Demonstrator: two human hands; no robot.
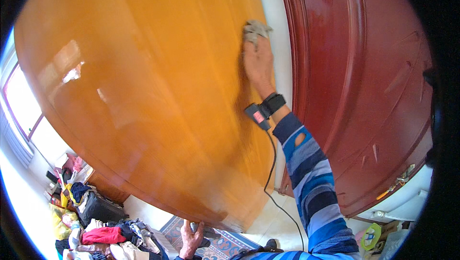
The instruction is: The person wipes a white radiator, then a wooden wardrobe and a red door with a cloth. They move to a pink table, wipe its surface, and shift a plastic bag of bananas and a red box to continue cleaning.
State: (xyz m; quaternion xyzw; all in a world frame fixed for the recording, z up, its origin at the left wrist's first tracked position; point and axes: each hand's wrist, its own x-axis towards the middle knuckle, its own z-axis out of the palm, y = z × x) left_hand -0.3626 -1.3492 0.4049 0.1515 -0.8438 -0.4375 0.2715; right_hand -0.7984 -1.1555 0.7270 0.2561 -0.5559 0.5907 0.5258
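Observation:
My right hand [258, 62] presses a crumpled grey cloth [257, 30] against a glossy orange-brown wood-grained panel [161, 80], close to its right edge. A black strap with a small device [259, 116] circles that wrist, and a thin black cable [269, 173] runs down from it. At the panel's lower edge is my left hand [192, 238], with its fingers pointing up and touching the edge. Whether it grips the panel cannot be told. The striped blue sleeve [316, 188] covers my right arm.
A dark red door [388, 80] with a brass lock and handle [404, 177] stands right of the panel. Heaped clothes [104, 236] and a dark bag [100, 208] lie at lower left. A patterned mat [226, 244] covers some floor. A yellow-green-rimmed bin [372, 235] sits at lower right.

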